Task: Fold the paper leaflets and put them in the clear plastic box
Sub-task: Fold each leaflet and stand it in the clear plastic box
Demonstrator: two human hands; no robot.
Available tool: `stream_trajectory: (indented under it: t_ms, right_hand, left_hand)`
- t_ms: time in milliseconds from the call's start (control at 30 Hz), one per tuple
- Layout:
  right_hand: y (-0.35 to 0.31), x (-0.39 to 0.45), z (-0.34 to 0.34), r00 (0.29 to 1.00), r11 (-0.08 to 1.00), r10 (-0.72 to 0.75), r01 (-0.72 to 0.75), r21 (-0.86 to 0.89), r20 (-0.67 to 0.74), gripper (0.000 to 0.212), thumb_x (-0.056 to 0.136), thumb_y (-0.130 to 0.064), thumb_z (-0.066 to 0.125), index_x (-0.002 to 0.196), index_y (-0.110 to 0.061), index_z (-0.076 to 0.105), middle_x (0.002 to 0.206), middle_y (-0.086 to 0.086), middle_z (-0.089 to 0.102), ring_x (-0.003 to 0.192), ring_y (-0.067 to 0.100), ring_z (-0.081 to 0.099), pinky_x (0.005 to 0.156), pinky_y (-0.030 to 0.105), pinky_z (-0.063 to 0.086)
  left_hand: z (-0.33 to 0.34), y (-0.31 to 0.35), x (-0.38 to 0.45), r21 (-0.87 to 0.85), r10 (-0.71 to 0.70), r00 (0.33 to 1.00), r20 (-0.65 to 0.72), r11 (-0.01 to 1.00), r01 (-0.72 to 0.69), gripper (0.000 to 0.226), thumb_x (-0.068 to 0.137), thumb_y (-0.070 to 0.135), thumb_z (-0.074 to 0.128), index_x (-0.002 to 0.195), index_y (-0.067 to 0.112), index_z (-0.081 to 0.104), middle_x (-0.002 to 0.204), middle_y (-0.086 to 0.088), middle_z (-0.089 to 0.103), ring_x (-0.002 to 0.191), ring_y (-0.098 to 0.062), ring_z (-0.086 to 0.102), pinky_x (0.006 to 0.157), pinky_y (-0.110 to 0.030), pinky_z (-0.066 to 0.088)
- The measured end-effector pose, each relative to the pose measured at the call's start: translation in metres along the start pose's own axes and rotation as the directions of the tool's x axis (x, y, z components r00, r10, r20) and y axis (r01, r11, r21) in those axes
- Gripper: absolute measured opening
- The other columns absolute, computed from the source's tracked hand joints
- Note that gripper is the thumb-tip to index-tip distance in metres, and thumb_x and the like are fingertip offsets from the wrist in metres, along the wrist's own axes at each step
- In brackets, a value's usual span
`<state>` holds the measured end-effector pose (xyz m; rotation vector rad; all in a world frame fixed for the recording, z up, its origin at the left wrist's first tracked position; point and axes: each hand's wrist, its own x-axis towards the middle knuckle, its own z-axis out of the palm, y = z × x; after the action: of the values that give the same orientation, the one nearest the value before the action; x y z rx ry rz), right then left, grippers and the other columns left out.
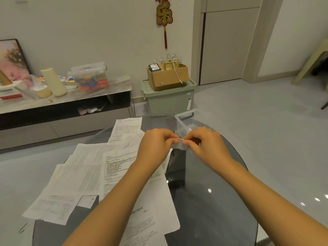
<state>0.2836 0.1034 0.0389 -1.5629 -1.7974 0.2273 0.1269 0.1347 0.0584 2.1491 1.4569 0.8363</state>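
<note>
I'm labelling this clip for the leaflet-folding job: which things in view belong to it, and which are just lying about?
Part of the job:
- small folded leaflet, pinched by left hand and right hand
- unfolded leaflets spread on the glass table
- clear plastic box behind the hands

Just lying about:
- cardboard box on the green bin
- red wall ornament
- clutter on the low cabinet
</note>
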Motion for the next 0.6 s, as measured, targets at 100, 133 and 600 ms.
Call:
stream_trajectory:
  t_ms: [100,133,600]
  right_hand:
    - [0.007,0.009,-0.012,0.995,0.998,0.055,-0.055,-0.004,-0.080,0.008,0.085,-0.020,0.067,0.088,-0.016,0.073,0.078,-0.006,0.060,0.068,0.004,0.050,0.067,0.017,0.042]
    - [0.010,0.012,-0.016,0.991,0.997,0.077,-0.078,-0.001,-0.111,0.008,0.085,-0.019,0.067,0.088,-0.015,0.073,0.079,-0.005,0.062,0.069,0.006,0.052,0.069,0.021,0.046]
    - [0.064,0.034,-0.030,0.864,0.934,0.352,-0.349,0.075,-0.360,0.010,0.088,-0.013,0.061,0.089,-0.009,0.070,0.080,0.002,0.068,0.074,0.017,0.061,0.068,0.026,0.049]
  left_hand:
    - [0.007,0.009,0.018,-0.086,0.049,0.999,-0.023,0.995,-0.051,0.015,0.088,0.020,0.064,0.100,0.022,0.072,0.096,0.005,0.071,0.084,-0.007,0.061,0.078,-0.017,0.048]
    - [0.011,0.013,0.024,-0.116,0.061,0.998,-0.031,0.991,-0.064,0.018,0.088,0.020,0.064,0.105,0.022,0.070,0.100,0.004,0.070,0.085,-0.006,0.060,0.081,-0.019,0.049]
    - [0.077,0.028,0.080,0.171,0.367,0.860,0.356,0.879,-0.446,0.056,0.081,0.032,0.024,0.122,0.021,0.060,0.127,0.005,0.057,0.118,-0.011,0.043,0.100,-0.029,0.013]
